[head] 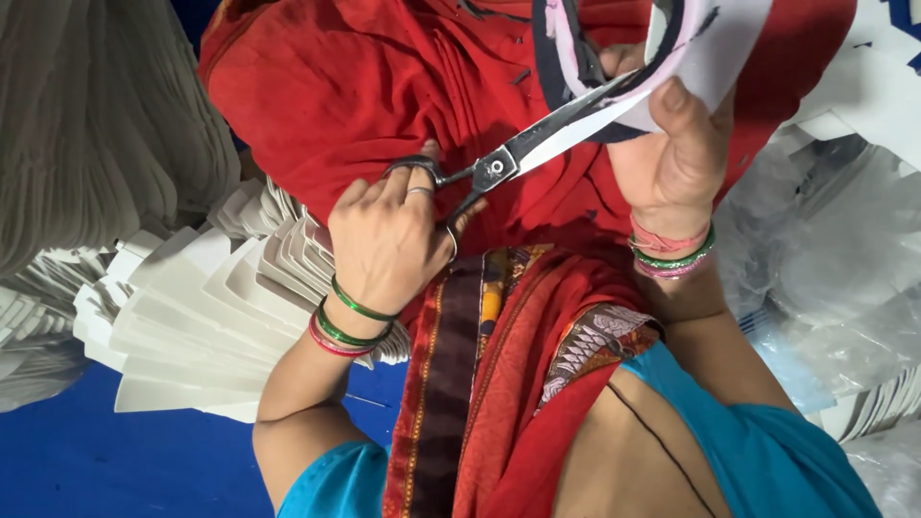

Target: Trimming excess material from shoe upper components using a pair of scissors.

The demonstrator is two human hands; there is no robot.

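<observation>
My left hand is gripping the scissors, fingers through the loops, while my right hand is pinching the white cut-out piece just beyond, steadying its dark edge between the blades.

Fanned stacks of cut white foam pieces lie on a blue floor covering beside red draped cloth — crumpled clear plastic sheeting opposite, with a tall grey-white layered stack behind.

A small cutting workshop is suggested. Stacks of cut white pieces are fanned over a blue floor, and more stacks are piled at the left edge. Clear plastic bags are heaped at the right.
</observation>
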